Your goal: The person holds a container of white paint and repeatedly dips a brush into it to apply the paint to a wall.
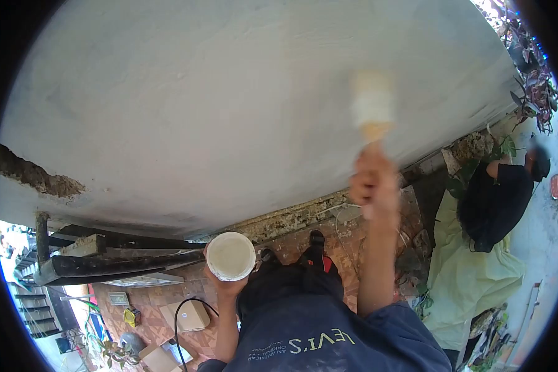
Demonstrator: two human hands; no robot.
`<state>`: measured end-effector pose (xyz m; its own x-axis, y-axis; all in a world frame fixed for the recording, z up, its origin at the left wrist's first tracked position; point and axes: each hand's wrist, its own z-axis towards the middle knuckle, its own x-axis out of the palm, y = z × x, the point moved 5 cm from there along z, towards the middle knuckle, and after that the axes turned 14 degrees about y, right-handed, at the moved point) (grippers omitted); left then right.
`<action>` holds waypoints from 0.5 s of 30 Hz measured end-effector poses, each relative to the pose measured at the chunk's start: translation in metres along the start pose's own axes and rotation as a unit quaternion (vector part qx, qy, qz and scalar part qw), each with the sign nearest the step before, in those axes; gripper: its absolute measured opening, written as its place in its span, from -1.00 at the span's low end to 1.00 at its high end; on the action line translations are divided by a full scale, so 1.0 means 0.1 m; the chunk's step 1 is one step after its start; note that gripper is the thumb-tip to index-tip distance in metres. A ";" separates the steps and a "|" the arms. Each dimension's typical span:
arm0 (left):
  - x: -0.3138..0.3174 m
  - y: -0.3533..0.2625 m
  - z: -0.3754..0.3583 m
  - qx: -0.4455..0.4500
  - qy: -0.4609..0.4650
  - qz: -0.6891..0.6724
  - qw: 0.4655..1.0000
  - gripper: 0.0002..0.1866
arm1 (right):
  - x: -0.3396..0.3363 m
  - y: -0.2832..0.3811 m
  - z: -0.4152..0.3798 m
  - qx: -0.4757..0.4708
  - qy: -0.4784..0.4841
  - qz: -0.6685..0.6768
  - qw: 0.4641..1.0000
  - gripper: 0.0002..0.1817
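Note:
A wide paintbrush (374,105) with a pale head and a wooden-looking handle is held up in my right hand (373,175), whose fingers wrap round the handle. Motion smears both brush and hand. The bristles overlap the large whitish wall (186,93) in this view. Lower down, in front of my body, my left hand (224,284) grips a round white tub (230,234) from below and the side. Its open top faces me, and whitish paint shows inside. Most of my left fingers are hidden behind the tub.
Dark metal beams (124,263) jut in at the left, near a broken wall patch (40,177). A cardboard box (186,315) lies on the tiled floor. At right, a person in dark clothing (496,201) is beside a pale sheet (471,273). Plants (533,68) hang upper right.

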<state>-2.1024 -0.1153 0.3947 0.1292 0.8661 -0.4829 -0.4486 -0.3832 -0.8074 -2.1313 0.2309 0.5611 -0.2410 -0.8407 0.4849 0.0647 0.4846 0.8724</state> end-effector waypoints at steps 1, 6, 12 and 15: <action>0.00 -0.08 0.03 -0.007 0.009 -0.006 1.000 0.12 | -0.26 -0.54 0.13 0.076 -0.011 0.017 0.997 -0.55; 0.06 -0.24 0.03 -0.092 0.018 -0.127 0.987 0.11 | -1.74 -3.38 -0.64 0.397 -0.231 0.123 0.880 -0.72; 0.17 -0.09 0.04 -0.069 0.001 -0.004 0.998 0.10 | -1.04 -1.86 0.12 0.285 -0.064 0.059 0.955 -0.59; 0.30 -0.20 0.15 -0.032 -0.034 -0.010 0.999 0.03 | -0.30 -0.13 0.00 0.185 0.049 -0.013 0.981 -0.56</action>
<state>-2.1035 -0.0769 0.4014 0.0755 0.8927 -0.4444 -0.3893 -0.3839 -0.8373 -2.1249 0.2495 0.5350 -0.1432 -0.8643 0.4821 -0.3010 0.5021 0.8107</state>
